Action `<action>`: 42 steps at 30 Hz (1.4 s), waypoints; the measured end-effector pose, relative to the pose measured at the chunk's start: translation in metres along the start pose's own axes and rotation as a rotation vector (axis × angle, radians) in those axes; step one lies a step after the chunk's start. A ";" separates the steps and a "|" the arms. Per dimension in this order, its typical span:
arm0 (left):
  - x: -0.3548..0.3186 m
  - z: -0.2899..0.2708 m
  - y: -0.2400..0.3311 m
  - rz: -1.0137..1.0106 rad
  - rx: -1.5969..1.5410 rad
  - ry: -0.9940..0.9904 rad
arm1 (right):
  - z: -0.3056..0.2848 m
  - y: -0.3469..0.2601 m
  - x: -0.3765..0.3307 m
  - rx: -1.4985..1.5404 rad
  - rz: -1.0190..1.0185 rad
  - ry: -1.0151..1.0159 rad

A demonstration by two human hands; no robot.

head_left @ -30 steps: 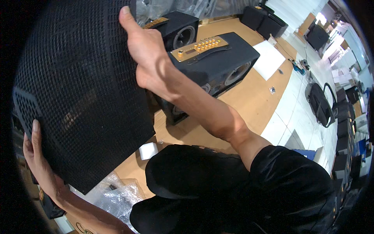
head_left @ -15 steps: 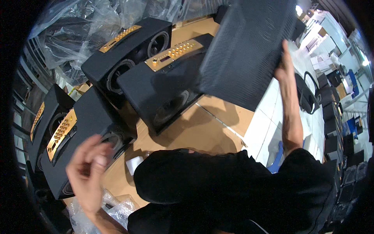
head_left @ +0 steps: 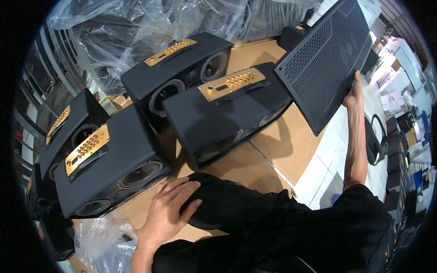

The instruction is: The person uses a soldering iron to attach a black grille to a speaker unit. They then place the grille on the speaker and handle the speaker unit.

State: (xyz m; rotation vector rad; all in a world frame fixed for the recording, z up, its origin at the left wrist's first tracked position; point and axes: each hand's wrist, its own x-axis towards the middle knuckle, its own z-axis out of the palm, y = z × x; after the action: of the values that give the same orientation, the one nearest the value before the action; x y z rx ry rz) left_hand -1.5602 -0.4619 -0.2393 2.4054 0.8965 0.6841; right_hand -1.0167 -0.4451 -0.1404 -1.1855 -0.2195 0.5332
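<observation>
My right hand point(head_left: 353, 94) grips the edge of a black perforated speaker grille point(head_left: 325, 63), raised at the upper right and tilted. Its fingers are partly hidden behind the panel. My left hand point(head_left: 168, 210) lies on my dark-clothed knee, holding nothing, fingers stretched with the thumb apart. Just left of that hand stands a black speaker cabinet point(head_left: 123, 150) with a gold knob panel and bare cones. Ahead is another speaker cabinet point(head_left: 218, 123), its gold control panel point(head_left: 234, 84) and strap handle on top. A third speaker cabinet point(head_left: 182, 68) stands behind it with its cones uncovered.
Another cabinet point(head_left: 75, 123) stands at the far left beside metal bars. Cardboard point(head_left: 277, 141) covers the floor, with white tiles point(head_left: 330, 159) to the right. Clear plastic sheeting point(head_left: 150, 32) hangs behind; bubble wrap point(head_left: 104, 241) lies near left. A black bag point(head_left: 374, 145) sits right.
The grille has moved right and turned, showing its holes more sharply. My left hand has moved right and come down onto my knee. The whole view has shifted.
</observation>
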 end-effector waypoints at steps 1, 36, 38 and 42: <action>0.000 0.002 0.000 0.016 0.004 0.006 | 0.009 0.002 0.003 0.002 0.002 -0.018; -0.057 -0.018 0.039 0.945 -1.192 0.017 | -0.176 0.022 -0.075 -0.423 -0.185 -0.119; -0.052 -0.011 0.030 0.988 -1.178 -0.053 | -0.201 0.037 -0.059 -0.391 -0.181 -0.044; -0.055 -0.022 0.026 0.720 -1.101 -0.032 | -0.292 0.071 0.055 -0.215 0.087 0.137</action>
State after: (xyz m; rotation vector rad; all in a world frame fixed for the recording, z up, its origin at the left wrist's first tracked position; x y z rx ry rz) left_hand -1.5979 -0.5116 -0.2228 1.6163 -0.3923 1.0196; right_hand -0.8626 -0.6375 -0.3207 -1.4410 -0.1101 0.5110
